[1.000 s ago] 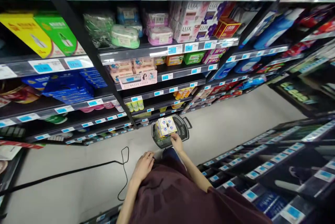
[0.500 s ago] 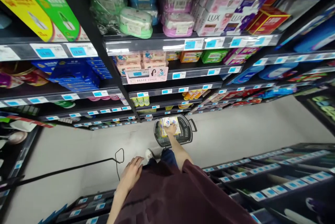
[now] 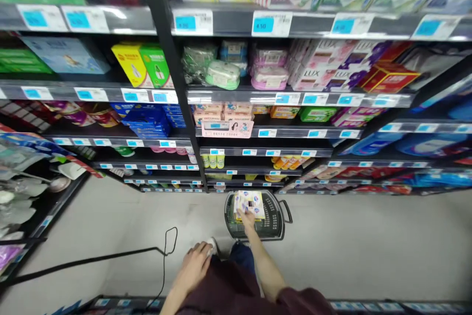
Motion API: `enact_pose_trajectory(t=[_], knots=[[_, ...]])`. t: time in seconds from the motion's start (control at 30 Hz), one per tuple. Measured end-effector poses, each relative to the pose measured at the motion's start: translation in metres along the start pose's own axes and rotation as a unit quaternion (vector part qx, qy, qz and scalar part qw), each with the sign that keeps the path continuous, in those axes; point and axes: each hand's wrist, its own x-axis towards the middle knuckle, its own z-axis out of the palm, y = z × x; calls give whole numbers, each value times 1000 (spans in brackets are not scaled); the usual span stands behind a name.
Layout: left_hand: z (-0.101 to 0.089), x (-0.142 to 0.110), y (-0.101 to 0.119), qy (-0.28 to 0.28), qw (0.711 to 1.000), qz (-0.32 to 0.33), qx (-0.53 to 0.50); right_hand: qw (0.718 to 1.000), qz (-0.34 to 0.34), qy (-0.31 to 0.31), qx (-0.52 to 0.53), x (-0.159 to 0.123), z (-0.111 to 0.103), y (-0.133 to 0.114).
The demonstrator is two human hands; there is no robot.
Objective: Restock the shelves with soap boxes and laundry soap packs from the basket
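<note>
Black, the basket is holding white-and-yellow boxes left of its centre; the right hand is touching them, the left hand hanging apart, both grips unclear. Settling them seems under way, probably calling next for steady release.

Quite even whitish light, small glare on shelf edges, shadow inside lower shelves, blurred, stretched borders

Pale grey floor; dark shelving, blue-white price tags.
</note>
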Motion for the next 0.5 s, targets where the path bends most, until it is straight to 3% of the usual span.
enact_pose_trajectory(t=[0.17,0.27,0.37,0.5], knots=[[0,20,2,98,987,-60,-108,979,5,-126,161,-95,-9,50],[0,31,0,139,970,-45,-194,920,32,-259,292,-128,-21,70],[2,39,5,162,940,-27,-299,898,-55,-338,275,-130,-43,48],[0,46,19,168,879,-38,-446,920,-193,-315,132,-111,-74,-23]])
